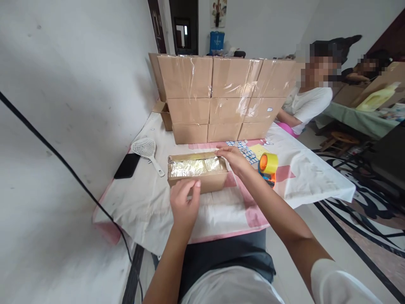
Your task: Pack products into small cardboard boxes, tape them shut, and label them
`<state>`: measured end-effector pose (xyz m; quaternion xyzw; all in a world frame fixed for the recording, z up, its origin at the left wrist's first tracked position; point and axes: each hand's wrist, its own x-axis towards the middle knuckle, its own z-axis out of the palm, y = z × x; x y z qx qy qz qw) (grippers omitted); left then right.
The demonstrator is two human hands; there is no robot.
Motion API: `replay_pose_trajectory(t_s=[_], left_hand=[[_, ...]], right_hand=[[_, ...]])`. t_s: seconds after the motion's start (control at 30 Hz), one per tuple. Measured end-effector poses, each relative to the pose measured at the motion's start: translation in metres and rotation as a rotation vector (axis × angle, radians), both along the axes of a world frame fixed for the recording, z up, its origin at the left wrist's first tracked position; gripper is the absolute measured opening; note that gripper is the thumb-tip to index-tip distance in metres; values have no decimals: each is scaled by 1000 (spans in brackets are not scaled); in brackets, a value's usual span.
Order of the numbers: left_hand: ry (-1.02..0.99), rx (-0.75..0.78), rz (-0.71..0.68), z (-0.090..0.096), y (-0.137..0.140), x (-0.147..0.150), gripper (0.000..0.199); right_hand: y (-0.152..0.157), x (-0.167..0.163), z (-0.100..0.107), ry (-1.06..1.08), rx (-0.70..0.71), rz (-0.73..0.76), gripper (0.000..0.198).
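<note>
A small cardboard box [210,184] lies on the table in front of me, its top covered with shiny clear packing tape [190,167]. My left hand [184,200] is at the box's front side, fingers loosely bent and thumb apart, with nothing seen in it. Over the right end of the box reaches my right hand [233,158], its fingers stretched out at the far top corner; whether they press on it is hard to tell. To the right of the box stands a tape dispenser [271,179] with a yellow roll of tape [268,163].
Taped cardboard boxes [226,103] are stacked behind the small box like a wall. A white slotted scoop [145,150] and a black phone [127,166] lie at the left. Beyond the table's right side sits a person [311,103]. A black cable [63,162] hangs along the left wall.
</note>
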<state>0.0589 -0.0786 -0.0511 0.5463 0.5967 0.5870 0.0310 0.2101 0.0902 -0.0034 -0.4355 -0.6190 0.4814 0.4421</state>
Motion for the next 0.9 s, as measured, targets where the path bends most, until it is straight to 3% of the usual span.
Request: replay_pose_trajectory(t_s=[0.07, 0.2, 0.37, 0.53, 0.73, 0.9], left_hand=[[257, 47, -24, 1, 17, 7, 22], [562, -86, -14, -5, 39, 19, 35], [605, -124, 27, -13, 37, 25, 34], [615, -97, 41, -14, 32, 25, 32], [634, -89, 54, -18, 30, 29, 34], [650, -67, 83, -21, 33, 30, 34]], right_hand=[[8, -3, -13, -34, 14, -22, 25], [11, -3, -24, -88, 72, -52, 19], [11, -8, -31, -329, 191, -102, 20], [36, -1, -34, -464, 166, -199, 39], [42, 13, -20, -398, 193, -17, 39], [38, -7, -7, -568, 47, 232, 33]])
